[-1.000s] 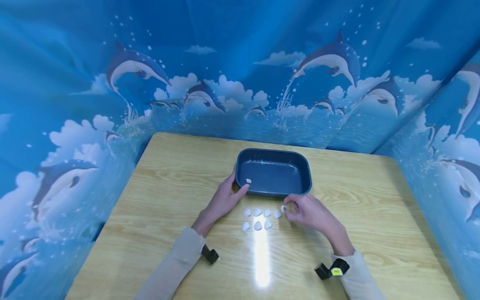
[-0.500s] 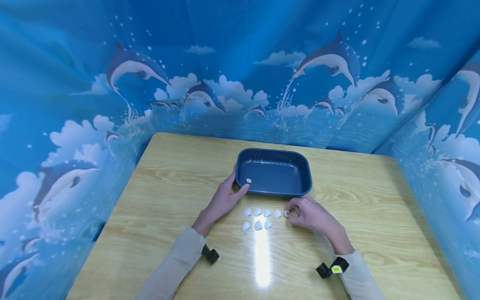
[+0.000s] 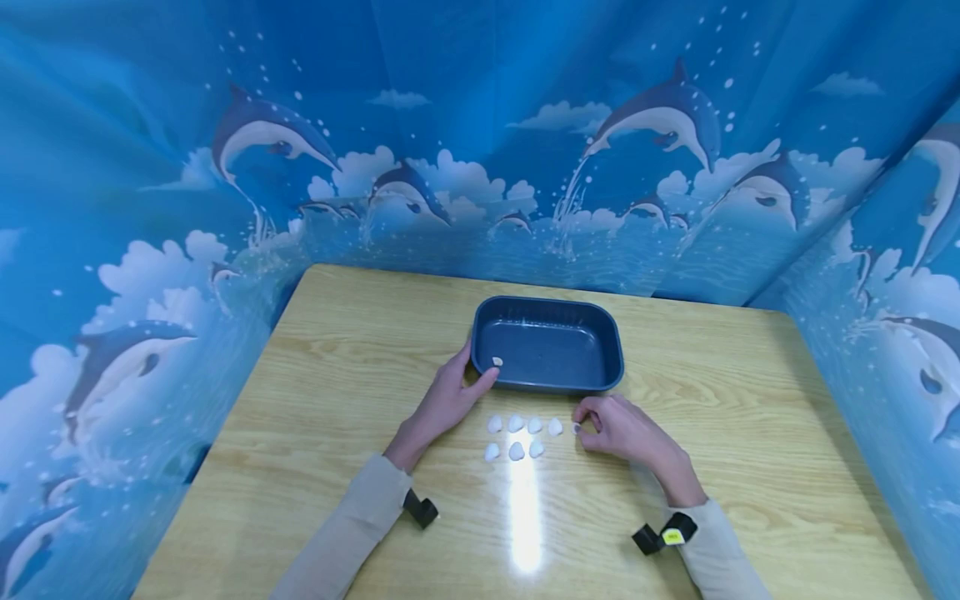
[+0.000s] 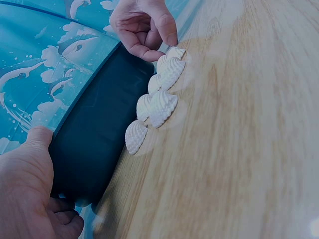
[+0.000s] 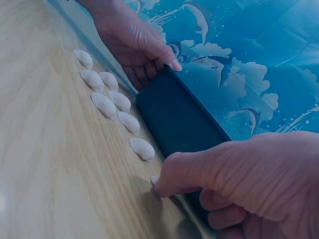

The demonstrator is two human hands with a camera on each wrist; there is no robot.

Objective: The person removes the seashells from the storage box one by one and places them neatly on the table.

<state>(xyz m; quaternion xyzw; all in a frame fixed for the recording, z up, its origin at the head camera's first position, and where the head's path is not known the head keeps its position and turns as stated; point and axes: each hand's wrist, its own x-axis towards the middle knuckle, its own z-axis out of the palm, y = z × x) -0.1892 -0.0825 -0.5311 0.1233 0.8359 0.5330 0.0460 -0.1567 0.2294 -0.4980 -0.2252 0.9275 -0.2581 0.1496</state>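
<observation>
A dark blue rectangular tub (image 3: 558, 348) stands on the table, with one small white shell (image 3: 497, 362) inside at its near left corner. My left hand (image 3: 448, 395) grips that corner, thumb over the rim and fingers against the outer wall. Between thumb and forefinger, my right hand (image 3: 621, 428) pinches a white seashell (image 5: 154, 180), partly covered by the fingertips, close over the wood. It is at the right end of a back row of ribbed seashells (image 3: 555, 427). Nearer to me lies a shorter front row of similar seashells (image 3: 516, 451).
The wooden table (image 3: 360, 350) spreads out on both sides of the tub. Behind it hangs a blue curtain (image 3: 465, 217) printed with dolphins. A bright light reflection falls on the wood before the shells.
My right hand has moved slightly right and toward me, bringing its shell down to the end of the back row. The left hand and the tub have stayed put.
</observation>
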